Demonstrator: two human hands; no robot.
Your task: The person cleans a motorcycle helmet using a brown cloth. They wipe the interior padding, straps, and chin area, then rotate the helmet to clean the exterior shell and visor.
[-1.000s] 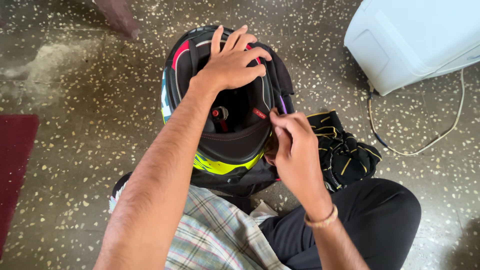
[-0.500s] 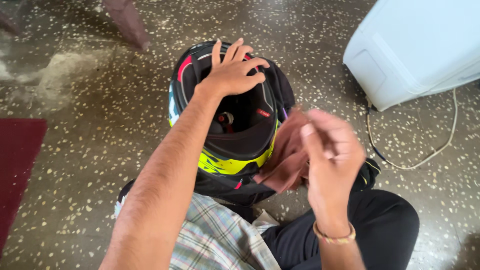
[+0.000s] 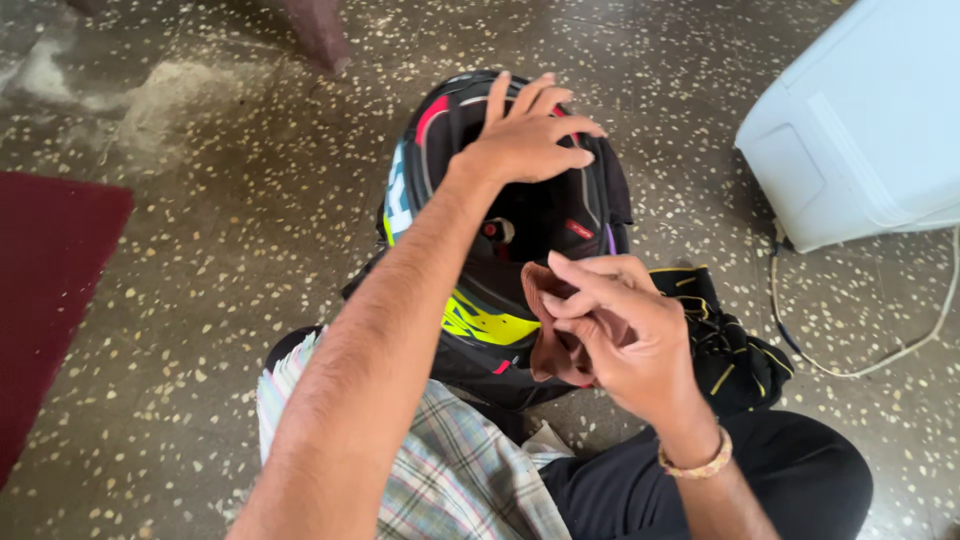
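A black motorcycle helmet (image 3: 470,300) with red, blue and yellow-green markings rests upside down on the floor between my knees, its opening facing up. My left hand (image 3: 525,140) lies flat on the helmet's far rim, fingers spread, steadying it. At the helmet's near right rim, my right hand (image 3: 620,330) pinches a brown cloth (image 3: 550,335). A beaded bracelet is on my right wrist.
A black and yellow padded piece (image 3: 730,345) lies on the speckled floor right of the helmet. A white box-like appliance (image 3: 860,130) with a cable (image 3: 880,350) stands at the upper right. A dark red mat (image 3: 50,290) is at the left. Someone's foot (image 3: 315,35) is at the top.
My right hand lifted away from the helmet with the brown cloth and has now come back to its rim. My left hand stayed on the helmet.
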